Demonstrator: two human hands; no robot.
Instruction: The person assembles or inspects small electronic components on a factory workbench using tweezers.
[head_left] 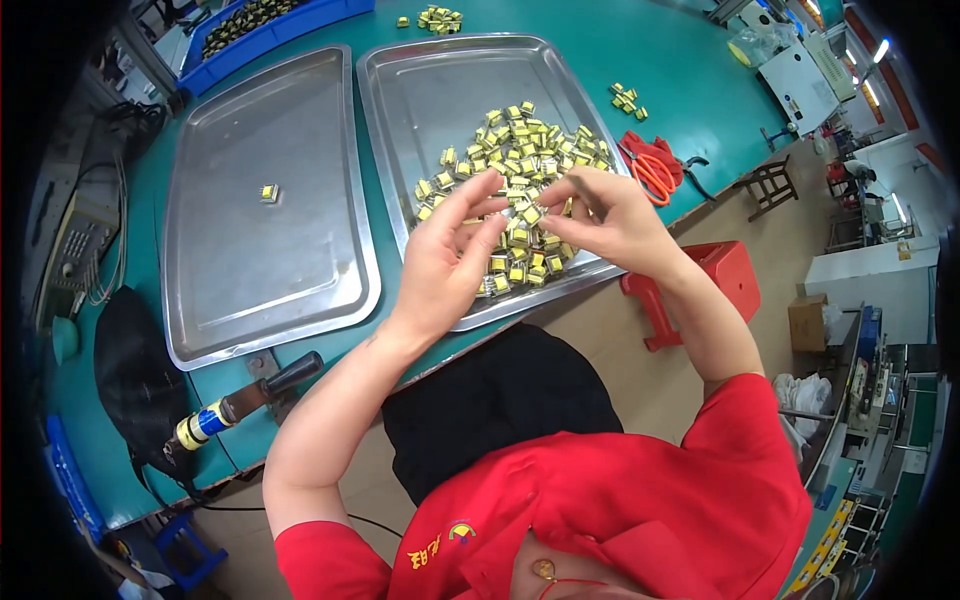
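Note:
Small transformers (518,268) wrapped in yellow tape lie heaped in the right-hand metal tray (420,75). Over this heap both my hands face each other. Between thumb and fingertips of my right hand (622,222) is one small transformer (531,213), pinched at its edge. My left hand (445,262) is close beside it with thumb and fingers apart and nothing visible between them. A single transformer (269,193) rests in the left-hand metal tray (250,270).
Past the trays stands a blue bin (290,22) of dark parts. Loose transformers (628,100) lie right of the tray, near orange-handled scissors (652,178) and a red cloth (640,148). A dark-handled tool (245,402) sits at the near left; a red stool (715,285) stands at right.

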